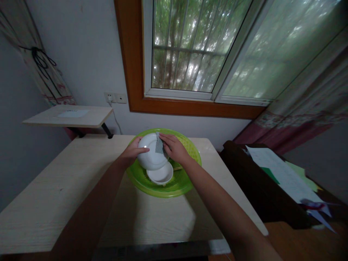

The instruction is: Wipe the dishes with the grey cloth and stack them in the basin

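Observation:
My left hand (133,152) grips the left edge of a white plate (149,157), its thumb lying across the face. Against the plate's right side, my right hand (174,145) presses a grey cloth (159,145) under its fingers. The plate is held tilted over a green basin (165,192). Below it a white bowl (161,174) sits in the basin, partly covered by the plate. A thin light-coloured stick (178,168), perhaps a chopstick, shows beside the bowl, mostly hidden by my right wrist.
The basin stands on a pale wooden table (81,188). A small raised shelf (100,115) is at the back left. Behind the table are a window (201,47) and a wall socket (115,98). To the right, a dark cabinet (244,181) carries papers (282,174).

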`<state>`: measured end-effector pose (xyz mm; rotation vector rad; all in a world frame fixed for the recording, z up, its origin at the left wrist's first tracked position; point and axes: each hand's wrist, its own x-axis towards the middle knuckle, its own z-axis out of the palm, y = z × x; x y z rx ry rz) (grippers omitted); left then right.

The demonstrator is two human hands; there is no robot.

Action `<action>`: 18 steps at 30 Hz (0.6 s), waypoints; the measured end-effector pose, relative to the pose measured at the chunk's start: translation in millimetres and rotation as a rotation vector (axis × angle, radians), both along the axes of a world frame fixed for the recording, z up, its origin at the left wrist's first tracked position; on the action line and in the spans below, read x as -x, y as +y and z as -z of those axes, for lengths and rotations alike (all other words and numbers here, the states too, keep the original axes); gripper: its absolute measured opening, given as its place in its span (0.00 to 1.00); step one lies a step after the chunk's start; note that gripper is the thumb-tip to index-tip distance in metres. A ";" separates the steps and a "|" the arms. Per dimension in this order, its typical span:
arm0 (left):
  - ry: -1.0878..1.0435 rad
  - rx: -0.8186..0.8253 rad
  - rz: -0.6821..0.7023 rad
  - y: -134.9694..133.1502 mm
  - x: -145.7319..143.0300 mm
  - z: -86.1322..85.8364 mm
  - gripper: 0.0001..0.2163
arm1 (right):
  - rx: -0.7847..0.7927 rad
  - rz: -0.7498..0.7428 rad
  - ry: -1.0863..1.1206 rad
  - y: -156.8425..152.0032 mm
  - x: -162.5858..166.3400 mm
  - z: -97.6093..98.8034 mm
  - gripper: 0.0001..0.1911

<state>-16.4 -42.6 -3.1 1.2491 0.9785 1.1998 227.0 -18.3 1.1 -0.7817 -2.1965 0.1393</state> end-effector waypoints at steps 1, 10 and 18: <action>0.007 0.003 0.009 0.1 0.2 0.3 0.30 | -0.001 0.002 0.001 -0.1 -0.2 -0.3 0.27; 0.024 0.035 0.102 -1.9 0.1 -0.9 0.29 | -0.047 -0.093 -0.049 -9.1 2.7 -6.2 0.31; -0.015 0.033 0.155 -1.5 1.0 3.2 0.29 | -0.124 -0.239 -0.166 -24.3 14.4 -15.7 0.30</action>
